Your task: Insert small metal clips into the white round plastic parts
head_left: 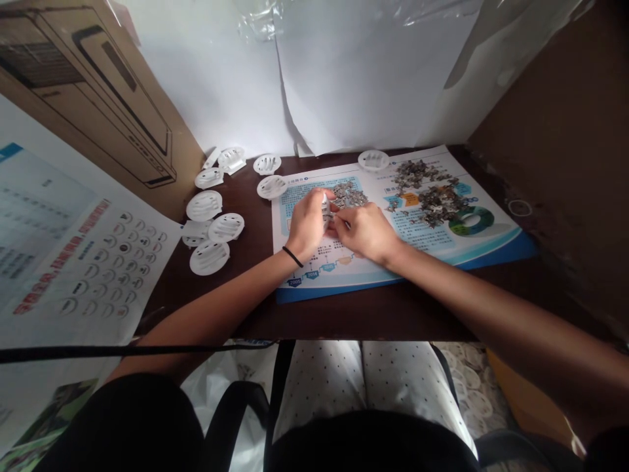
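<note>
My left hand is curled round a white round plastic part, held on edge above the printed poster. My right hand is closed beside it, fingertips pinched against the part; what they hold is too small to make out. Just beyond the hands lies a small heap of little grey metal pieces. A larger heap of metal pieces is spread on the poster to the right.
Several white round plastic parts lie on the dark table at the left, and others along the back. A cardboard box leans at the left, white sheets hang behind, and a brown board stands at the right.
</note>
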The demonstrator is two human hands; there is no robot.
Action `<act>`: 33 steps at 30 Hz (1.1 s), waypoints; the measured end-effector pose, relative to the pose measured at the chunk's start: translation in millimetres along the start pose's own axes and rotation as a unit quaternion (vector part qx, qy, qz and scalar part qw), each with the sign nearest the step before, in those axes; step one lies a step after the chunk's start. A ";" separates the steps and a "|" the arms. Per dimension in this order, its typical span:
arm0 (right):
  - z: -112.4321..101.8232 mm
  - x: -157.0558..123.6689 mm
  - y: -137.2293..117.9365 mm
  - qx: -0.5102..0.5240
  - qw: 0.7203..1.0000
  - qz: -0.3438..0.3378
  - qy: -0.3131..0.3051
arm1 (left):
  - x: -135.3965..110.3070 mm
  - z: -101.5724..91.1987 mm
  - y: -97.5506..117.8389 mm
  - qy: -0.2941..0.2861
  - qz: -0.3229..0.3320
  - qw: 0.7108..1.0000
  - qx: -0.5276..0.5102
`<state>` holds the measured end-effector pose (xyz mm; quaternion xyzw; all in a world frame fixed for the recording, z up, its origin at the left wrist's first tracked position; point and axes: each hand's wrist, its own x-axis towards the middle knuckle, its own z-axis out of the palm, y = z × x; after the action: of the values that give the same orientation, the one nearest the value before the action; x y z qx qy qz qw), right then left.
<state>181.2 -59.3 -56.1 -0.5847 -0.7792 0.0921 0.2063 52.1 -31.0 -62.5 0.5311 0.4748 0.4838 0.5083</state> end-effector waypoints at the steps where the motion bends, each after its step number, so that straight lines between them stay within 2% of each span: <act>1: -0.3 0.5 -0.1 0.005 1.000 0.000 0.000 | -0.7 -0.3 -0.1 0.000 0.005 1.000 0.003; 11: 2.2 3.3 -1.8 -0.009 1.000 0.004 -0.007 | -1.4 0.1 1.2 -0.002 -0.007 1.000 -0.017; 17: 1.4 3.1 -5.8 -0.026 0.999 0.029 -0.021 | -4.9 2.7 7.2 -0.001 -0.048 0.999 -0.008; 23: 3.6 2.3 -6.2 -0.034 0.999 0.031 -0.009 | -6.1 1.1 6.7 -0.015 -0.032 0.999 -0.001; 30: 5.1 5.4 -3.7 -0.020 0.999 0.025 -0.001 | 2.0 0.1 8.1 -0.007 -0.069 0.995 -0.072; 33: -0.2 2.8 -2.4 0.025 0.999 0.028 -0.001 | 3.4 -1.7 13.0 -0.010 -0.117 0.989 -0.092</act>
<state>178.6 -57.4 -54.3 -0.6007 -0.7604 0.1178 0.2169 50.9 -27.9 -49.4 0.4282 0.4821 0.4573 0.6125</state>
